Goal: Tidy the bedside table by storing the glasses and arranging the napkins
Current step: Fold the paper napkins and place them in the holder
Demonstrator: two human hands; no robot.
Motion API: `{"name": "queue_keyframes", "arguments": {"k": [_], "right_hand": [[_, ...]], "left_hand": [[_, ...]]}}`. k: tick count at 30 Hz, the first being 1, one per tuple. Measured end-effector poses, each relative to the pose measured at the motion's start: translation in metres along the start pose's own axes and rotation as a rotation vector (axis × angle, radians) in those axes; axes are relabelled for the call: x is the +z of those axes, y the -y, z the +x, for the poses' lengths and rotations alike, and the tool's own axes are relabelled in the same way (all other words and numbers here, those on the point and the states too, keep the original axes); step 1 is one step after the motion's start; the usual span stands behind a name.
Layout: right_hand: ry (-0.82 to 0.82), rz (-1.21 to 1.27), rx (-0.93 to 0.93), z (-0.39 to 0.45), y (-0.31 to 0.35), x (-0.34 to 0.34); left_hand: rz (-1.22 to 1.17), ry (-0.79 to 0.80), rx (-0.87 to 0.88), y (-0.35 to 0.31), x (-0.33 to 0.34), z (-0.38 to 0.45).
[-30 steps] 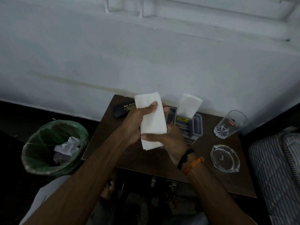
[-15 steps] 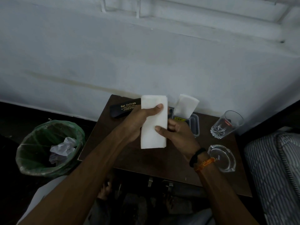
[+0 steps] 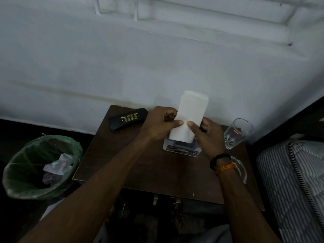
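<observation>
A folded white napkin (image 3: 190, 114) stands upright over the napkin holder (image 3: 182, 149) on the dark wooden bedside table (image 3: 133, 163). My left hand (image 3: 157, 125) pinches its left side and my right hand (image 3: 205, 135) pinches its right side, both thumbs on the front. The napkin's lower edge sits at the holder's top; I cannot tell how far it is inside. A black glasses case (image 3: 128, 119) with gold lettering lies shut at the table's back left.
A clear drinking glass (image 3: 236, 134) stands at the table's back right and a glass ashtray (image 3: 240, 171) lies partly under my right wrist. A green-lined bin (image 3: 42, 165) with crumpled paper stands left of the table. A striped mattress (image 3: 294, 181) borders the right.
Both hands have carried the folded napkin back and right, from in front of the holder to directly over it. The napkin that stood in the holder is now hidden behind it.
</observation>
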State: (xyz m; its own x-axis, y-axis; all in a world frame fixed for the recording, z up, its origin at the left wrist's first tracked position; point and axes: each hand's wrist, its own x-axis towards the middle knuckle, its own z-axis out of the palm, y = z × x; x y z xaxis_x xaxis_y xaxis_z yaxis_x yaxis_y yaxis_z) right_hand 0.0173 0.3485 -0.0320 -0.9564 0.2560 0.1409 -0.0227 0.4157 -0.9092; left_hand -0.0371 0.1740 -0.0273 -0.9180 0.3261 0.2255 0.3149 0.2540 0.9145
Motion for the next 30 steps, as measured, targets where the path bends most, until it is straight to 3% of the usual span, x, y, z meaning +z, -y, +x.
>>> {"name": "queue_keyframes", "arguments": {"k": [7, 15, 30], "right_hand": [[0.021, -0.212, 0.034, 0.008, -0.019, -0.015], [-0.031, -0.164, 0.118, 0.019, -0.027, -0.011], [-0.102, -0.484, -0.013, 0.015, -0.027, 0.004]], "left_hand": [[0.006, 0.040, -0.019, 0.006, 0.018, 0.017], [0.188, 0.040, -0.061, 0.017, 0.021, 0.020], [0.325, -0.085, 0.004, 0.023, 0.036, 0.017]]}}
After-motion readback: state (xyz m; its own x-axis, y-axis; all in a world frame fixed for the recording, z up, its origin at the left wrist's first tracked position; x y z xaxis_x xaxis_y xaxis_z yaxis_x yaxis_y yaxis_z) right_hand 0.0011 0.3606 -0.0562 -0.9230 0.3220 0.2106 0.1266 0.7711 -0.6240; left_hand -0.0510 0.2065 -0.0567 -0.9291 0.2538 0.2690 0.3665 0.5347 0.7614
